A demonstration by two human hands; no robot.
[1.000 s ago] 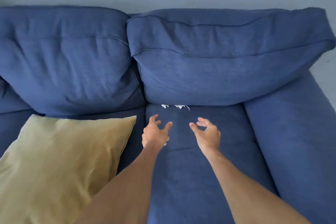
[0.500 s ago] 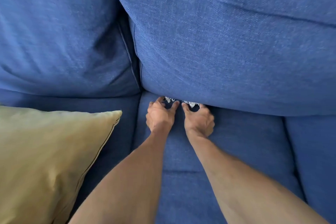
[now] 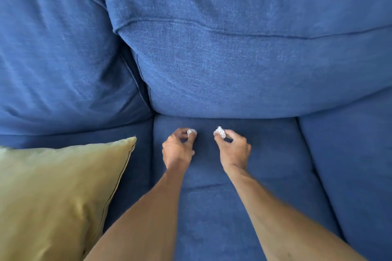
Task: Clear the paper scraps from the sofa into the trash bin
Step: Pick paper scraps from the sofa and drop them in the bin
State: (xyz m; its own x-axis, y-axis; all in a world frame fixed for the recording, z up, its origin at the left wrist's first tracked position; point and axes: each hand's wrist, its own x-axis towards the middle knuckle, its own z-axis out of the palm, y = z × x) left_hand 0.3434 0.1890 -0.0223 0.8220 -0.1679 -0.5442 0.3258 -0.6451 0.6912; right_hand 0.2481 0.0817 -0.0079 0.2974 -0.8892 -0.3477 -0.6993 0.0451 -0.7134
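The left hand (image 3: pixel 178 148) is pinching a small white paper scrap (image 3: pixel 192 132) between thumb and fingertips, and the right hand (image 3: pixel 233 148) is pinching a second crumpled scrap (image 3: pixel 220 132) the same way (both just over the blue sofa's seat cushion (image 3: pixel 265 176), near the back cushion (image 3: pixel 233 70)); a yellow-green pillow (image 3: pixel 53 197) is lying at the left

The blue seat cushion (image 3: pixel 212 207) lies bare all round both hands, giving open passage toward its front. Behind it, the big back cushion (image 3: pixel 233 65) overhangs its rear edge, closing that way. Left of it, the yellow pillow (image 3: pixel 53 193) blocks the neighbouring seat.
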